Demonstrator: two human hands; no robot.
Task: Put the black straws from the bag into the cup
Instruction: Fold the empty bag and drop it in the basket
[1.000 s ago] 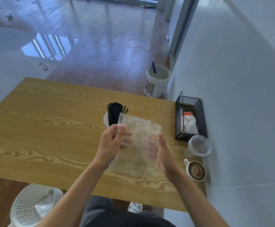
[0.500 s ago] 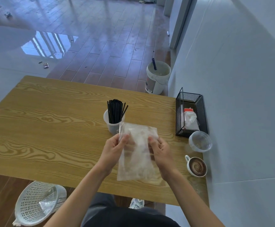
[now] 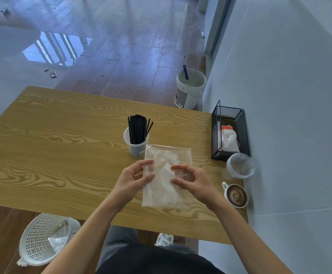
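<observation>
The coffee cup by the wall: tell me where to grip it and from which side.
Take the coffee cup by its small handle, which sticks out at the far left of the rim. Bring the fingers in from the table side, since the wall is close on its right. It looks full, so keep it level.

Table (image 3: 62,155) wood-grain, smooth — bag (image 3: 167,175) clear crinkled plastic.

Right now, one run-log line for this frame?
straws: in cup | bag: looks empty, held by left hand and right hand above table
</observation>
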